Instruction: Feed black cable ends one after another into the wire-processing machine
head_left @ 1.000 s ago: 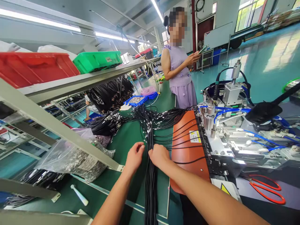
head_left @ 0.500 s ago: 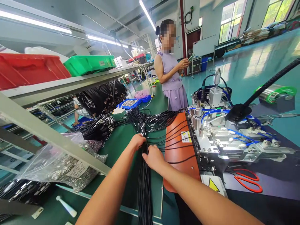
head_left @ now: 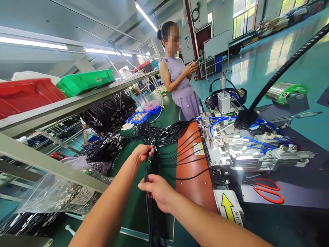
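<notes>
Left hand (head_left: pixel 144 153) and right hand (head_left: pixel 159 192) gripping black cables (head_left: pixel 146 169) above green bench (head_left: pixel 133 206). White plate (head_left: pixel 219 197) displaying yellow arrow (head_left: pixel 227 208), "运行方". Blue tray (head_left: pixel 140 122) containing small metallic parts (head_left: pixel 138 116).

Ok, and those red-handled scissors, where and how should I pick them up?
I'd take the scissors by the red handle loops, coming from above and the right. They lie flat, loops spread towards the right, while the blades point left, close to the metal machine, which crowds that side.
</notes>
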Available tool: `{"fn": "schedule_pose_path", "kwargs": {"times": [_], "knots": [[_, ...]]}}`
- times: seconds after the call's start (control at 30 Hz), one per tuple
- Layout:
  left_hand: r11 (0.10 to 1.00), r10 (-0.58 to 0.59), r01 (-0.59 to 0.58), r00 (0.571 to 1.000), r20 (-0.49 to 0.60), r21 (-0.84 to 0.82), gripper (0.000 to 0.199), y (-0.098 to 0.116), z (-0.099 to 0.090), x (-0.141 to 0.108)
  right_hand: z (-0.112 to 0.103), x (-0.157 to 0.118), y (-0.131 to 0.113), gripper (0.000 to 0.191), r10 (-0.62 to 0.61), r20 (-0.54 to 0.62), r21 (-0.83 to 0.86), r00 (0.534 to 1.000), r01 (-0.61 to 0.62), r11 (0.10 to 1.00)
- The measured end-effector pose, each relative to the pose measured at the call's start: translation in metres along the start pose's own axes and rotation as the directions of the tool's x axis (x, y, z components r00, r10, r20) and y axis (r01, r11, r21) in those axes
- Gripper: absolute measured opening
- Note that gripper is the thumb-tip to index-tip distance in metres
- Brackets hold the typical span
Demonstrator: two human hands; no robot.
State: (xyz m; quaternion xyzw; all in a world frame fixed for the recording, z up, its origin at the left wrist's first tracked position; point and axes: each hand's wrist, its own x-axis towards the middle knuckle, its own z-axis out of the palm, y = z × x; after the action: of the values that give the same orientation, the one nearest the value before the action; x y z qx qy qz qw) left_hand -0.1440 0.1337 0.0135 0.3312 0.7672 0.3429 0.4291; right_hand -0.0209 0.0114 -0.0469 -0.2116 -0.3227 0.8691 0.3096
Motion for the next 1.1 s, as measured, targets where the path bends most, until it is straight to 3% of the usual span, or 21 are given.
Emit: {"fn": "schedule_pose_path", "kwargs": {"times": [0.13, 0.2, 0.33, 0.43, 0.47, 0.5, 0.53, 0.57, 0.6, 0.63, 0.7, 0.77, 0.83, 0.87, 1.0, 1.1], "knots": [[0.995, 0.041, -0.037, 0.998, -0.042, 0.091, 0.034, 0.009, 0.014, 0.003, 0.005, -0.035, -0.006, 0.034, 0.117, 0.162, 0.125, 0.980, -0.138, 0.983], [0.987, 0.093, -0.086, 0.994, -0.050, 0.134, 0.034, 0.010, 0.020, 0.000, -0.003, -0.059, -0.013, 0.036, 0.149, 0.232, 0.193, 0.961, -0.196, 0.962], [0.937, 0.265, -0.255, 0.964, -0.011, 0.238, 0.033, 0.001, 0.032, -0.032, -0.047, -0.101, -0.044, 0.023, 0.117, 0.099, 0.259, 0.988, -0.139, 0.956], [0.833, 0.443, -0.459, 0.888, 0.124, 0.308, 0.031, -0.018, 0.049, -0.075, -0.085, -0.121, -0.070, 0.027, 0.147, 0.077, 0.260, 0.986, -0.162, 0.952], [0.762, 0.497, -0.565, 0.824, 0.273, 0.317, 0.034, -0.025, 0.058, -0.088, -0.096, -0.128, -0.076, 0.030, 0.160, 0.093, 0.256, 0.983, -0.179, 0.950], [0.531, 0.558, -0.777, 0.621, 0.550, 0.338, 0.043, -0.033, 0.068, -0.099, -0.105, -0.135, -0.081, 0.033, 0.172, 0.105, 0.244, 0.980, -0.193, 0.950], [0.295, 0.569, -0.907, 0.420, 0.707, 0.301, 0.049, -0.040, 0.079, -0.108, -0.113, -0.142, -0.084, 0.037, 0.175, 0.100, 0.222, 0.979, -0.193, 0.956], [0.114, 0.555, -0.958, 0.280, 0.784, 0.261, 0.052, -0.046, 0.091, -0.114, -0.120, -0.151, -0.087, 0.041, 0.168, 0.072, 0.186, 0.983, -0.179, 0.966], [-0.011, 0.570, -0.973, 0.183, 0.801, 0.231, 0.050, -0.051, 0.103, -0.117, -0.126, -0.161, -0.088, 0.044, 0.151, 0.011, 0.141, 0.988, -0.151, 0.978], [-0.082, 0.608, -0.972, 0.125, 0.784, 0.219, 0.045, -0.055, 0.115, -0.118, -0.132, -0.171, -0.089, 0.046, 0.126, -0.075, 0.085, 0.989, -0.120, 0.989], [-0.138, 0.669, -0.972, 0.052, 0.742, 0.192, 0.036, -0.058, 0.135, -0.115, -0.142, -0.191, -0.089, 0.049, 0.062, -0.283, -0.041, 0.957, -0.077, 0.996], [-0.178, 0.683, -0.974, -0.019, 0.731, 0.140, 0.034, -0.059, 0.147, -0.110, -0.152, -0.208, -0.087, 0.050, -0.017, -0.469, -0.150, 0.883, -0.060, 0.987], [-0.240, 0.655, -0.966, -0.088, 0.750, 0.097, 0.033, -0.060, 0.153, -0.106, -0.161, -0.220, -0.083, 0.052, -0.106, -0.562, -0.235, 0.821, -0.035, 0.971], [-0.270, 0.636, -0.959, -0.111, 0.764, 0.085, 0.033, -0.061, 0.154, -0.104, -0.165, -0.224, -0.081, 0.053, -0.142, -0.568, -0.265, 0.811, -0.017, 0.964], [-0.346, 0.613, -0.932, -0.139, 0.778, 0.106, 0.031, -0.069, 0.151, -0.103, -0.177, -0.233, -0.075, 0.051, -0.229, -0.530, -0.331, 0.816, 0.050, 0.942], [-0.306, 0.659, -0.943, -0.111, 0.744, 0.130, 0.035, -0.075, 0.147, -0.108, -0.182, -0.232, -0.074, 0.044, -0.271, -0.568, -0.399, 0.777, 0.029, 0.916]]}}
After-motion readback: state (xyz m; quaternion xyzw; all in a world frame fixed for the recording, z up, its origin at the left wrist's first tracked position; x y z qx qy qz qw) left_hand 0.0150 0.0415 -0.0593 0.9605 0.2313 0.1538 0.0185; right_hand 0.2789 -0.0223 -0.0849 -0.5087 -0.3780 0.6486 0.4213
